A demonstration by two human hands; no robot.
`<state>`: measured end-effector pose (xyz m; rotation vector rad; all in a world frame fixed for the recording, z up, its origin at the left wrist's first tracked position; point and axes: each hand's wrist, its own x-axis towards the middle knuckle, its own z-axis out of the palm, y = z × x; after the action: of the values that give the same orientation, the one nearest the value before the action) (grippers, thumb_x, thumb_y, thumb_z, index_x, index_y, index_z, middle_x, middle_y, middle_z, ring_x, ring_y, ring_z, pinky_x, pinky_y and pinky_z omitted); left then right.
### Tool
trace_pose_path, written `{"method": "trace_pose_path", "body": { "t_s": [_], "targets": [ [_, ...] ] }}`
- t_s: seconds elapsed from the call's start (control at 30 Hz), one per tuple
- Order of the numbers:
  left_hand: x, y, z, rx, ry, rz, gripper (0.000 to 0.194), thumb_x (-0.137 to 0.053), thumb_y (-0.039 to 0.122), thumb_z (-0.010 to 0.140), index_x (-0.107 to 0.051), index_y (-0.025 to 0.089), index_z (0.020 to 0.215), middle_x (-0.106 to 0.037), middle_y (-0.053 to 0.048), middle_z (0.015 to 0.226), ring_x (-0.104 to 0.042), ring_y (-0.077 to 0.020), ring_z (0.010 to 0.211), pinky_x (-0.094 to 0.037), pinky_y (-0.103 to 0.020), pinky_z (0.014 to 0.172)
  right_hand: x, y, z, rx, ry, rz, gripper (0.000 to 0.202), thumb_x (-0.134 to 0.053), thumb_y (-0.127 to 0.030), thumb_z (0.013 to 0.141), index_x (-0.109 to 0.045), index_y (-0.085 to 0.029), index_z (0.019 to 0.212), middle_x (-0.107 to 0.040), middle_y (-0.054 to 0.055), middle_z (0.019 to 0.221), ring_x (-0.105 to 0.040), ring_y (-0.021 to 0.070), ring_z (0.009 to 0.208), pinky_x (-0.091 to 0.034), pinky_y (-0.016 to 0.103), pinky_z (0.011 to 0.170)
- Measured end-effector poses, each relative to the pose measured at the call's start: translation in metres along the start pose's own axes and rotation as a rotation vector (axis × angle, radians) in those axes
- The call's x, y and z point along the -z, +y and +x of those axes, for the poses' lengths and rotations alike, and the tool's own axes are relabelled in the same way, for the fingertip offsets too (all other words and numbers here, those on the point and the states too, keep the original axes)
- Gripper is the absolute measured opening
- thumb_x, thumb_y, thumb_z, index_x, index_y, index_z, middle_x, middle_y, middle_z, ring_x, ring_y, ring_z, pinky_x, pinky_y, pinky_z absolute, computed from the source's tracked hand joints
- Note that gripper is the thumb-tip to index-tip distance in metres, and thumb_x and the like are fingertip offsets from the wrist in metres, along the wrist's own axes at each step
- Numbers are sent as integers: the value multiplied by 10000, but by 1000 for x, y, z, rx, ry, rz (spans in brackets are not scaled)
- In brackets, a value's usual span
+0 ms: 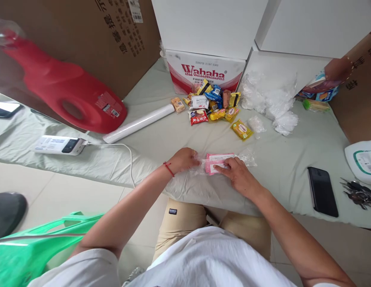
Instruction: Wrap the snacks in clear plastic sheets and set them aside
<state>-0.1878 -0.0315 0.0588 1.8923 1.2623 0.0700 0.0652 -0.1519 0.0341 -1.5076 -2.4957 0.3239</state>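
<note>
A pink snack packet (214, 162) lies inside a clear plastic bag (246, 156) on the pale green sheet (293, 159), near its front edge. My left hand (184, 159) grips the bag's left end. My right hand (237, 173) presses down on the pink packet through the plastic, fingers flat. Beyond them lies a pile of small wrapped snacks (211, 104) in yellow, blue, red and white, with one yellow packet (241, 129) apart to the right.
A Wahaha carton (203, 71) stands behind the snacks. Crumpled clear bags (271, 101) lie at right. A white roll (139, 123), red jug (65, 91) and power bank (58, 145) sit left. A black phone (322, 191) and keys (357, 193) lie right. A green bag (30, 247) is low left.
</note>
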Motion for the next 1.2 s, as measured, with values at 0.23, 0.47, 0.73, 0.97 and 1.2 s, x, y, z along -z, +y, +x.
{"method": "trace_pose_path", "body": {
  "t_s": [0.23, 0.47, 0.73, 0.97, 1.2],
  "targets": [
    [-18, 23, -17, 5, 135, -507, 159, -640, 279, 718, -507, 212, 663, -525, 55, 556, -486, -116, 544, -359, -234, 552, -2, -1, 0, 10, 32, 15, 713, -451, 64, 859, -662, -329, 1415, -563, 73, 1115, -451, 217, 979, -403, 341, 909],
    [-68, 57, -10, -190, 289, -255, 256, -488, 229, 914, -689, 187, 762, -712, -49, 865, -669, -176, 814, -532, -297, 747, 1, -5, -4, 12, 116, 158, 610, -471, 24, 841, -735, -265, 1309, -623, 118, 1152, -518, 239, 1016, -476, 392, 911],
    [-105, 49, -30, -425, 486, 474, 256, -502, 223, 1016, -736, 180, 1110, -728, -114, 1171, -628, -262, 1017, -519, -388, 790, 49, 55, -5, -565, 630, 520, 333, -473, -319, 958, -743, -219, 1126, -737, 59, 1008, -641, 188, 853, -518, 325, 798],
    [-118, 41, -17, -574, 621, 521, 224, -518, 172, 1010, -722, 179, 1102, -678, -115, 1410, -585, -280, 1339, -480, -448, 1023, 35, 79, 10, -688, -1, 198, 348, -679, -525, 834, -755, -198, 926, -679, 79, 881, -588, 242, 938, -442, 388, 961],
    [-125, 35, -15, -607, 601, 439, 268, -485, 130, 1012, -715, 201, 1128, -668, -111, 1438, -597, -246, 1379, -479, -447, 1091, 41, 68, -29, -714, 186, 619, 392, -634, -592, 854, -678, -206, 911, -675, 54, 945, -596, 184, 826, -488, 302, 747]
  ]
}}
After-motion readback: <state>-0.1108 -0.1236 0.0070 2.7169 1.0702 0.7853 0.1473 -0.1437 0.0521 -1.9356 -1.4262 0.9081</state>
